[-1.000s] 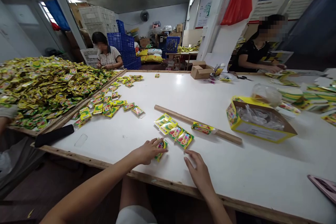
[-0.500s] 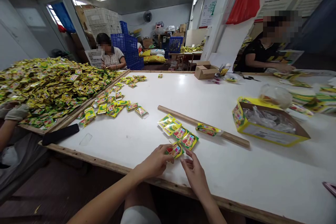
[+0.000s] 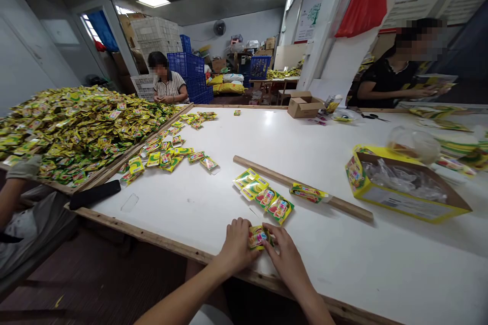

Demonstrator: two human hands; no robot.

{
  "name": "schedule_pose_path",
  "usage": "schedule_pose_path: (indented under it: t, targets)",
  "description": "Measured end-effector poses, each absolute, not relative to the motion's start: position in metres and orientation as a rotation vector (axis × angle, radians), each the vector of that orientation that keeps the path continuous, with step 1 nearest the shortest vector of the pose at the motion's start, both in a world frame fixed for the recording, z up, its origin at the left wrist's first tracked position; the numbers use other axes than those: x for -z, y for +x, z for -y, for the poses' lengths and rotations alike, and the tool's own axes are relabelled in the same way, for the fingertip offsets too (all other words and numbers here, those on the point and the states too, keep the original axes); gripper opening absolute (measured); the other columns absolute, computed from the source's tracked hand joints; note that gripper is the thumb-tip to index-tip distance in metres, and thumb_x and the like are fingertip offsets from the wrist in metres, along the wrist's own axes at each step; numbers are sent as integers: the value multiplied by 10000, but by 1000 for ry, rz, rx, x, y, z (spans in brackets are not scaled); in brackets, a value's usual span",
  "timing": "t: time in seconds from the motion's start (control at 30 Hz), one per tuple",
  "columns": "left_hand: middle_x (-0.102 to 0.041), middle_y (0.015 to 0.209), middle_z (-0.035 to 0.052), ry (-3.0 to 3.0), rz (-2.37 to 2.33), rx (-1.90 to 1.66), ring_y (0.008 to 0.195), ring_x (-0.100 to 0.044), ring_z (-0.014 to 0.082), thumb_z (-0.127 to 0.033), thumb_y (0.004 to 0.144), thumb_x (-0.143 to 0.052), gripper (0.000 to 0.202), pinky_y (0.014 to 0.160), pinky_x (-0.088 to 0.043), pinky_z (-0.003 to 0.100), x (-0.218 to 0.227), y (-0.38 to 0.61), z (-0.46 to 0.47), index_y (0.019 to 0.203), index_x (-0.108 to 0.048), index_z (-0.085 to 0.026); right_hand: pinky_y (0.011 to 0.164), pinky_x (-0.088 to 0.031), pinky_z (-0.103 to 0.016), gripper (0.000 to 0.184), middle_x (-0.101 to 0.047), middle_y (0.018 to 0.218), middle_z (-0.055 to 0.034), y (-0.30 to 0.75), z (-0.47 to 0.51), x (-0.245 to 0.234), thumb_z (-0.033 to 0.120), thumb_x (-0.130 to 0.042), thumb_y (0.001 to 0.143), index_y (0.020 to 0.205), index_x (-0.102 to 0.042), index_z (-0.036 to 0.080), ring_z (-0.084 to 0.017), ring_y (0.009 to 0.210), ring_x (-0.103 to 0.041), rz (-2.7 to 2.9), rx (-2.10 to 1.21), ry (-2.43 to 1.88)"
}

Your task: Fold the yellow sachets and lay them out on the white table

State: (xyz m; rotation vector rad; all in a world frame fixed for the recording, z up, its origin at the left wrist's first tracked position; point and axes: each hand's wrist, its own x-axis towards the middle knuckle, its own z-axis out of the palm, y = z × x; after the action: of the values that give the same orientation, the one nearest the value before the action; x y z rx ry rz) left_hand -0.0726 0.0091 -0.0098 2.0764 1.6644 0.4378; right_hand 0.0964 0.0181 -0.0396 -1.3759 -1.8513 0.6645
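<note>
My left hand (image 3: 237, 246) and my right hand (image 3: 285, 252) meet near the front edge of the white table (image 3: 343, 254) and both pinch one small yellow-green sachet (image 3: 258, 236) between their fingertips. Just beyond it lies a short row of similar sachets (image 3: 264, 195), overlapping one another. A long wooden stick (image 3: 305, 189) runs diagonally behind the row, with one more sachet (image 3: 308, 193) lying on it.
A big heap of sachets (image 3: 76, 127) fills the tray at left, with loose ones (image 3: 168, 155) spilled onto the table. A yellow open box (image 3: 404, 190) stands at right, a black bar (image 3: 95, 194) at the left edge. Other people sit at far left, back left and back right.
My left hand slid the sachet off the table toward me, my right hand joined it, and both now hold it closer to the front edge. The view shifted slightly.
</note>
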Motion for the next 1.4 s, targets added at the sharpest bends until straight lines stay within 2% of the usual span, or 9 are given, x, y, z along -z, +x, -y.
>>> schedule_pose_path:
  t: [0.1, 0.2, 0.3, 0.4, 0.63, 0.93, 1.03, 1.2, 1.4]
  targets:
    - [-565, 1075, 68, 2252, -1515, -449, 1000, -491, 270, -167, 738, -671, 383, 872, -367, 416, -4, -76, -13, 1094, -547, -231, 929, -410, -501, 359, -582, 1210, -89, 99, -13, 27, 366, -522, 814, 1134, -642, 253, -321, 1109, -516, 1881, -546, -1370]
    - [-527, 1168, 65, 2313, -1433, -659, 1114, -448, 279, -67, 760, -620, 330, 936, -360, 433, -12, -81, -18, 1027, -599, -260, 870, -445, -476, 265, -654, 1079, -74, 97, -11, 18, 366, -539, 805, 1015, -656, 254, -313, 1001, -587, 1882, -732, -1349]
    - [-460, 1278, 83, 1949, -1501, -1082, 1200, -420, 284, -72, 732, -657, 492, 991, -370, 451, -7, -81, -19, 1162, -508, -259, 743, -523, -385, 284, -670, 963, -78, 91, -9, 20, 462, -563, 808, 944, -611, 218, -272, 845, -648, 1578, -1041, -1322]
    - [-545, 1137, 79, 1464, -1380, -1259, 1023, -573, 240, -152, 755, -666, 556, 861, -480, 399, 3, -77, -13, 1220, -375, -241, 703, -556, -348, 403, -663, 946, -84, 83, -5, 28, 556, -646, 744, 927, -558, 208, -262, 827, -666, 1311, -1198, -1241]
    - [-634, 919, 5, 1295, -1038, -1226, 802, -631, 164, -161, 799, -610, 354, 674, -504, 255, 7, -71, 2, 1108, -458, -244, 778, -556, -351, 490, -621, 1104, -99, 78, 3, 28, 526, -678, 756, 1084, -460, 233, -261, 946, -658, 1242, -1120, -1198]
    - [-634, 810, 18, 1279, -1111, -1166, 699, -594, 143, -261, 812, -638, 163, 629, -470, 234, 18, -80, 2, 944, -608, -171, 731, -519, -303, 312, -663, 886, -57, 85, -6, 31, 478, -602, 856, 974, -604, 189, -227, 803, -648, 1449, -1145, -1156]
    - [-651, 837, 45, 1272, -1100, -1207, 757, -606, 164, -291, 844, -606, 155, 682, -482, 257, 19, -81, -2, 916, -634, -156, 738, -518, -300, 307, -663, 883, -63, 80, -9, 32, 485, -613, 851, 903, -622, 183, -230, 817, -639, 1411, -1096, -1131]
    - [-644, 927, 42, 1194, -1023, -1333, 864, -616, 177, -243, 816, -641, 217, 758, -493, 275, 15, -79, -4, 1014, -564, -197, 775, -537, -317, 370, -658, 1037, -78, 76, -9, 34, 453, -638, 846, 1122, -587, 211, -237, 923, -640, 1304, -1083, -1089]
    - [-661, 930, 67, 1413, -1118, -1272, 898, -617, 198, -244, 852, -587, 99, 812, -489, 308, 5, -79, 1, 894, -641, -172, 803, -529, -333, 260, -662, 1047, -85, 82, -5, 28, 419, -625, 864, 992, -686, 202, -254, 977, -619, 1499, -995, -1097]
